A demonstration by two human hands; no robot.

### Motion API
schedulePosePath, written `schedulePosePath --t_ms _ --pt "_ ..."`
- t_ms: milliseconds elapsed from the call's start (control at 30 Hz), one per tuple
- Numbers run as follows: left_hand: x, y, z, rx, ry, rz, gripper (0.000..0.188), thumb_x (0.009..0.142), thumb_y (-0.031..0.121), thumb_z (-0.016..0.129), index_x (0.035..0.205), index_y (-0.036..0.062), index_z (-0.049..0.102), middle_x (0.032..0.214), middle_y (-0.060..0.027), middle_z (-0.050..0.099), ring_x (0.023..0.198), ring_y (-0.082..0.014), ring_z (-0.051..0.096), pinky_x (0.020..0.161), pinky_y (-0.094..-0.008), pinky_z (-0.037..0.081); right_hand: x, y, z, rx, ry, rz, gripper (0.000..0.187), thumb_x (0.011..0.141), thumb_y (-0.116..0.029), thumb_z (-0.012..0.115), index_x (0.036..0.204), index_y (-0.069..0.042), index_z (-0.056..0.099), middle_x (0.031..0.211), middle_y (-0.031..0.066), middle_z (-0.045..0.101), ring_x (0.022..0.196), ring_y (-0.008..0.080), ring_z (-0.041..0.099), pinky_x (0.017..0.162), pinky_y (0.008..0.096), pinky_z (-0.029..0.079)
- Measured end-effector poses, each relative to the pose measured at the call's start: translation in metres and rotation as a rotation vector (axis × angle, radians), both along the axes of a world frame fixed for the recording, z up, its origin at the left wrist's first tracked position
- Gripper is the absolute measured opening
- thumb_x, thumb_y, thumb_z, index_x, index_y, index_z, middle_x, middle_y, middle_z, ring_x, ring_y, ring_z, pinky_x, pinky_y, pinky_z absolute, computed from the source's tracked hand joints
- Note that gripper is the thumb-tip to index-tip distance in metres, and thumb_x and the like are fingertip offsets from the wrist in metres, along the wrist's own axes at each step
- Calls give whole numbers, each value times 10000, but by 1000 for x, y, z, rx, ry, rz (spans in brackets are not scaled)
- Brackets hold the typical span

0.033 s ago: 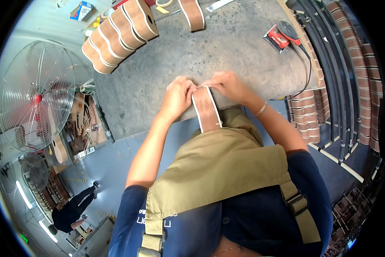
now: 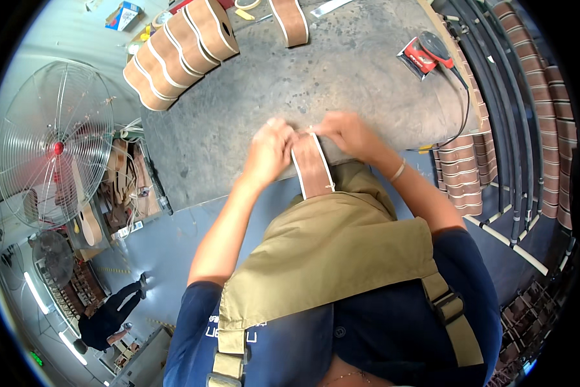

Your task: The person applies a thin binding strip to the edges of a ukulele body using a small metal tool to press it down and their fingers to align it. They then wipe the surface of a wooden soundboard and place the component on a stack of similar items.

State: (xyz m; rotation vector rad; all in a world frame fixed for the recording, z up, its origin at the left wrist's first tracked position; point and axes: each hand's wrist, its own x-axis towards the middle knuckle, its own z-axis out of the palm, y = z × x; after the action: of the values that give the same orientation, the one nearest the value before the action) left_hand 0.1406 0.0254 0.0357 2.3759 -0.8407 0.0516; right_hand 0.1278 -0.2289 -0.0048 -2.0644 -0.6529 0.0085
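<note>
A ukulele body stands on edge between the table's near edge and my apron, its brown wooden side facing up with white binding along both edges. My left hand is closed at the far left corner of that side, its fingertips slightly blurred. Opposite it, my right hand pinches at the far right corner, thumb and forefinger together. Both sets of fingertips touch or nearly touch the body's far end. Whatever lies between them is too small to make out.
Several ukulele bodies stand in a row at the table's far left. Another body lies at the back. A red corded sander sits at the right. A large fan and a distant person are left; a rack stands right.
Both hands have shifted very slightly at the far end of the ukulele body; my right hand is a little lower. The rest looks the same.
</note>
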Motion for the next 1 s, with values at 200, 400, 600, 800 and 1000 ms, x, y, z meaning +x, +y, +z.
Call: schedulePosePath --t_ms 200,400,600,800,1000 --pt "-56 -5 -2 -25 30 -150 159 784 -72 721 890 40 683 850 -138 576 867 -359 607 745 -450 524 -65 -6 6 36 -24 -42 318 939 -19 643 1179 -140 813 942 123 731 856 317 689 739 397 533" --pt "-69 -1 34 -178 544 -234 155 840 5 806 801 14 657 848 -100 632 783 -278 653 699 -427 527 -94 -22 37 35 340 71 237 948 -74 707 1151 -117 821 901 104 745 763 253 695 704 368 542" --pt "-93 -35 37 28 495 494 1048 749 435 963 1519 5 398 1267 -179 584 1200 -370 645 957 -469 550 -114 -49 19 594 740 -467 280 1011 -70 728 1273 29 738 1051 133 795 855 158 748 758 298 616" --pt "-105 -44 2 18 585 421 1470 744 368 928 1635 -91 -148 1665 -383 216 1482 -492 444 1194 -489 436 -131 -55 -21 667 781 -679 281 1023 -92 732 1261 50 686 1065 158 788 911 189 772 790 310 643" --pt "-85 19 -10 -850 1119 501 1139 829 17 783 1668 -20 13 1499 -283 504 1322 -352 633 1088 -418 552 -119 -60 -58 946 831 -765 262 1039 -97 700 1238 45 606 1124 192 754 1032 259 764 900 367 647"
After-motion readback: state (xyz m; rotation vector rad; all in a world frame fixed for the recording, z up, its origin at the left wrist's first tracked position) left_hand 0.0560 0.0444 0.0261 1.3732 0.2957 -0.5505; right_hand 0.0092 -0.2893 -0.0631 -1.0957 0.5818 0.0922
